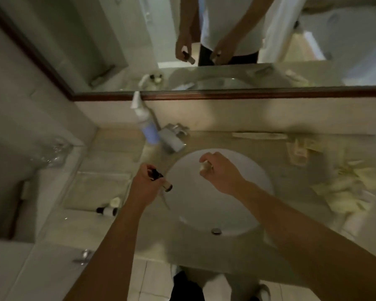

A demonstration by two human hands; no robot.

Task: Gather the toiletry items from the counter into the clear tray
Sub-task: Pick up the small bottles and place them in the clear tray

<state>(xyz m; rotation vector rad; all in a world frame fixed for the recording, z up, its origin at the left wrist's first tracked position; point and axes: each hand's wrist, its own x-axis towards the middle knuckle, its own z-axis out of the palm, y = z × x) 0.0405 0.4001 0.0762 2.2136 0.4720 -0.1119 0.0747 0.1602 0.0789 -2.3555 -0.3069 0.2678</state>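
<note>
- Gathering is judged partly done: two small items are already seen inside the clear tray (89, 187) at the left of the counter (204, 137), namely a small black-capped bottle (106, 211) lying on its side and a pale round item (114, 202) just beside it, both at the tray's near right corner.
- A small dark-capped bottle (161, 181) is held in the left hand (146, 183), fingers curled round it, above the sink's left rim and just right of the tray.
- A small pale item (204, 166) is pinched in the right hand (220, 172) over the sink basin (215, 205); what it is cannot be told through the blur.
- Neither held item is in the tray yet; both are judged to be on their way there.
- Left on the counter: a white and lilac pump bottle (147, 124) standing by the tap (174, 135), a long flat packet (258, 135) against the back wall, a small boxed item (297, 153) to the right, and a heap of pale crumpled wrappers or cloth (345, 187) at far right.
- Whether the pump bottle counts among the items to be gathered cannot be told.
- The sink basin holds nothing but its drain plug (216, 231).
- The remaining part is judged the larger one, since most of the right-hand items are untouched.
- Both hands and their items are repeated in the mirror (204, 40) above.
</note>
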